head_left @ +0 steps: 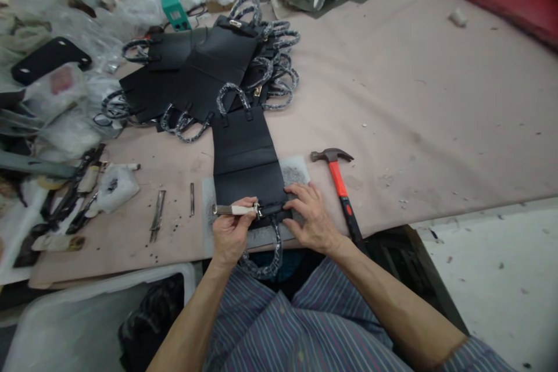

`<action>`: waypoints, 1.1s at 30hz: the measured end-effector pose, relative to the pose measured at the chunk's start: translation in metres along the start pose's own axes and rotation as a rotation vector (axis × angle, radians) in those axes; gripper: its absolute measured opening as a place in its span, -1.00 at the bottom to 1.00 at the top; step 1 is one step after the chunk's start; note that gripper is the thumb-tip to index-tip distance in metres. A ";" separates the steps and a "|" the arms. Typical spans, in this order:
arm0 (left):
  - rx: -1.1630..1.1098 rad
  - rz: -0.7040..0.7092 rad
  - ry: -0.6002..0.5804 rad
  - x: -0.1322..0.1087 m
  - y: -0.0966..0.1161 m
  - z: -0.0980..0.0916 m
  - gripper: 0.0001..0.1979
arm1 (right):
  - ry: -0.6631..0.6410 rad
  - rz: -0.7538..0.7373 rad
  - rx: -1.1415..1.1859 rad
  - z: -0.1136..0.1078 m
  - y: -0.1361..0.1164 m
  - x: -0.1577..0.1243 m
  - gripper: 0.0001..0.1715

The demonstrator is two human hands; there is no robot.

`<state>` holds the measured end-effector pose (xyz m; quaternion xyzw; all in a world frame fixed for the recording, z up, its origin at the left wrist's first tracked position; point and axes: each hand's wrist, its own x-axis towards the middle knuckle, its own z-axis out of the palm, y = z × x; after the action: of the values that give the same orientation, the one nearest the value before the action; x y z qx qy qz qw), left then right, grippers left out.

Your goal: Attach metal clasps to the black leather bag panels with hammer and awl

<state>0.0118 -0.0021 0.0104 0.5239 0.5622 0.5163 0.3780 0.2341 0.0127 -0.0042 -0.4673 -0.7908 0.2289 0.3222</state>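
Observation:
A black leather bag panel (248, 158) lies lengthwise in front of me, with a plastic-wrapped handle at each end. The near handle (278, 250) hangs over the table edge. My left hand (231, 238) is closed around a metal punch (242, 210) with a white-wrapped middle, held sideways over the panel's near end. Its right tip is by a dark strap on the panel. My right hand (311, 218) rests at the panel's right edge, fingers apart and bent, fingertips touching the leather and strap. Under the panel lies a pale, dark-speckled board (295, 168).
A claw hammer (339, 183) with a red and black handle lies to the right. Metal tools (157, 215) and a thin rod (192, 199) lie left. Stacked black bag panels (196, 72) are beyond, plastic bags (74, 0) far left. A plastic bin (87, 308) stands below.

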 end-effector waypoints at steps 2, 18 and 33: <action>0.002 0.004 -0.001 0.000 -0.001 -0.001 -0.79 | -0.020 0.010 -0.010 -0.001 -0.001 0.001 -0.69; 0.113 0.090 -0.029 0.000 -0.005 -0.001 -0.91 | -0.073 0.038 -0.030 0.000 -0.006 0.005 -0.72; 0.122 0.139 -0.050 0.001 -0.012 -0.003 -0.93 | -0.334 0.021 -0.376 -0.016 0.007 0.081 -0.60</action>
<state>0.0066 -0.0011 -0.0003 0.5963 0.5452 0.4930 0.3227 0.2208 0.0884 0.0260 -0.4831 -0.8568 0.1550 0.0921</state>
